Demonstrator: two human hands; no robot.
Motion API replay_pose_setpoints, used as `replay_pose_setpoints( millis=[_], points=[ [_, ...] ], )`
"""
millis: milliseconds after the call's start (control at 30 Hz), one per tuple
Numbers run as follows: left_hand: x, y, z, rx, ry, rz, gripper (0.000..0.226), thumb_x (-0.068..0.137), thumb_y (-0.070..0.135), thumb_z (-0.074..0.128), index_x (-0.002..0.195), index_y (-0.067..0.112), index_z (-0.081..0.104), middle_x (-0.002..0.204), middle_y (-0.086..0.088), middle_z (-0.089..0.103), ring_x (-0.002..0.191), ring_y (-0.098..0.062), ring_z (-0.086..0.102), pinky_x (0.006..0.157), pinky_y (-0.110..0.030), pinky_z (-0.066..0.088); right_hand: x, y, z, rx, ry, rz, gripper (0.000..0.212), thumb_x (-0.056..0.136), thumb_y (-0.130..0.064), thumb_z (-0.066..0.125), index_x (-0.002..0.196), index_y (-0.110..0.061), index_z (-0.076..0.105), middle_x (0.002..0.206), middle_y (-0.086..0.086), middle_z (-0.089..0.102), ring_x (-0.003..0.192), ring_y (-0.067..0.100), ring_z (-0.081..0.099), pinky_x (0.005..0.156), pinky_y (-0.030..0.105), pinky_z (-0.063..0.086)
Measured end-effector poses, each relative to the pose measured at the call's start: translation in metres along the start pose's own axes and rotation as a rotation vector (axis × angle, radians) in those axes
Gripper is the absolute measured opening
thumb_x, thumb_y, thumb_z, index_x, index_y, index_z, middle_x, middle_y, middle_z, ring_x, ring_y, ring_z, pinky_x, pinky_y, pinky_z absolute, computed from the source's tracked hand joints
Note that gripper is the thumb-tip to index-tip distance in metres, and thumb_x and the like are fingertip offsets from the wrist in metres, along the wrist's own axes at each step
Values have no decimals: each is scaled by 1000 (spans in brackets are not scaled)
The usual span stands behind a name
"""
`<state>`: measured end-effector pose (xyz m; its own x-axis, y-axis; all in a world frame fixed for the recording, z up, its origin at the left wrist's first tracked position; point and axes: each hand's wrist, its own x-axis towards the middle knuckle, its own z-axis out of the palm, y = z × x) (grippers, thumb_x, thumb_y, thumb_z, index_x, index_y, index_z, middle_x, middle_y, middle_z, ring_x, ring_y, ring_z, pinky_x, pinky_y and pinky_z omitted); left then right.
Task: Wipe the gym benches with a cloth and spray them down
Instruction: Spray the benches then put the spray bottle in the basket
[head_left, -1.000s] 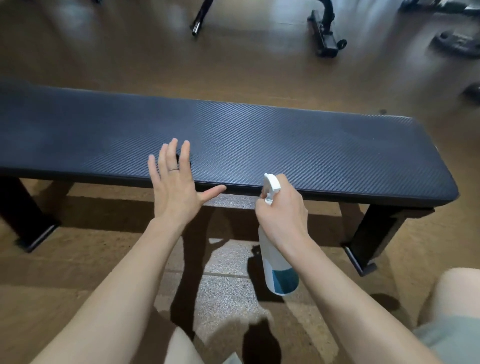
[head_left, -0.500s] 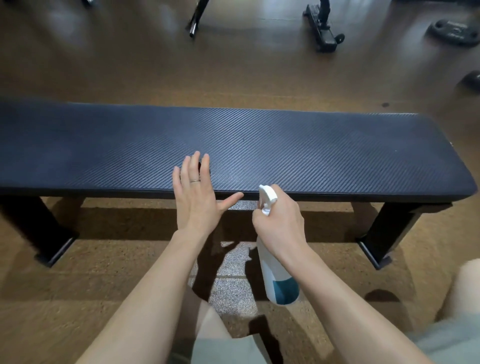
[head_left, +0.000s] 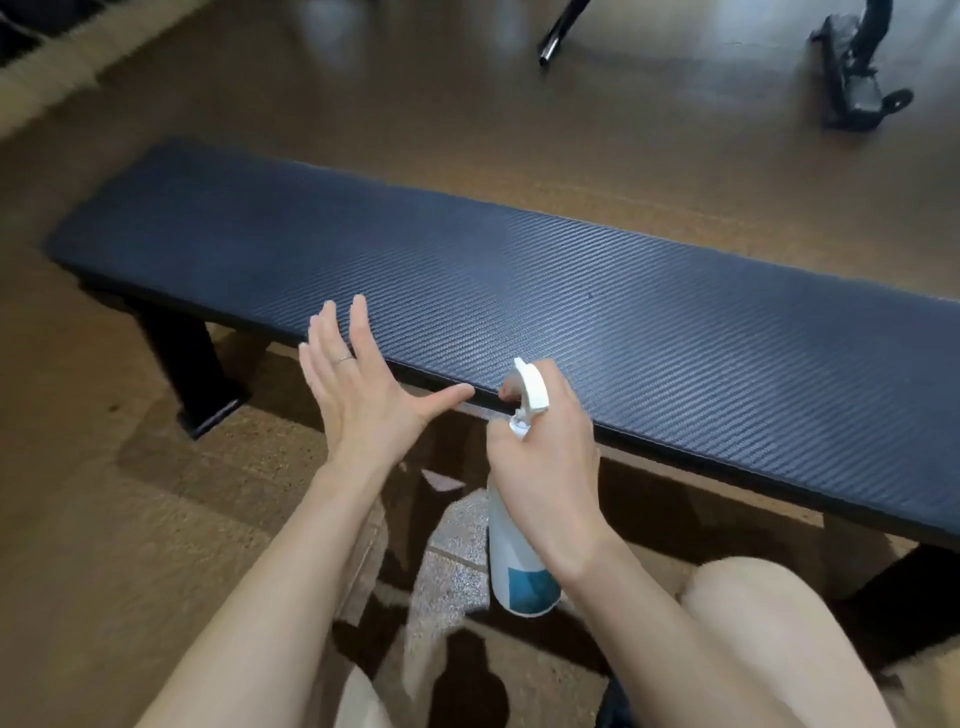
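A long flat gym bench (head_left: 597, 312) with a dark ribbed pad runs across the view on black legs. My right hand (head_left: 550, 462) grips a white spray bottle (head_left: 519, 571) with a blue label, a finger on the trigger and the white nozzle pointing at the pad's near edge. My left hand (head_left: 358, 389) is held flat with straight fingers and the thumb spread, its fingertips over the near edge of the pad, left of the bottle. It holds nothing. No cloth is in view.
Brown gym floor surrounds the bench, with a speckled patch under my arms. A black wheeled equipment base (head_left: 852, 78) and a slanted black leg (head_left: 561, 31) stand at the far right. My bare knee (head_left: 769, 623) is at the lower right.
The view has swung left, so the bench's left end now shows and its right end is cut off. Both hands keep their pose at the near edge of the pad.
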<state>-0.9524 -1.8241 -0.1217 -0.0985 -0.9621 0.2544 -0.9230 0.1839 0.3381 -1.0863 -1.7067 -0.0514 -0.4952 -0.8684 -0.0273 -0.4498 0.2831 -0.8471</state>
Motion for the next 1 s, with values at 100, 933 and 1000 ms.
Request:
replay_pose_setpoints(
  millis=[100, 933, 1000],
  points=[
    [2, -7, 1, -68, 25, -72, 128, 57, 90, 64, 147, 5, 34, 157, -18, 26, 149, -34, 20, 124, -52, 25, 10, -7, 14, 74, -91, -48, 25, 80, -9, 54, 94, -28, 46, 87, -7, 51, 77, 21, 54, 71, 51, 51],
    [35, -56, -9, -147, 94, 182, 84, 59, 81, 72, 110, 19, 46, 114, 3, 39, 108, -21, 39, 94, -36, 43, 35, -11, 66, 8, -41, -85, 20, 77, -7, 57, 88, -20, 49, 79, -2, 54, 72, 18, 51, 62, 37, 39],
    [43, -75, -16, -146, 132, 141, 87, 61, 79, 74, 115, 16, 46, 118, -1, 41, 109, -24, 42, 96, -38, 44, 31, -16, 80, -18, -17, -78, 22, 76, -7, 58, 90, -21, 49, 81, -1, 55, 73, 16, 52, 62, 37, 42]
  ],
)
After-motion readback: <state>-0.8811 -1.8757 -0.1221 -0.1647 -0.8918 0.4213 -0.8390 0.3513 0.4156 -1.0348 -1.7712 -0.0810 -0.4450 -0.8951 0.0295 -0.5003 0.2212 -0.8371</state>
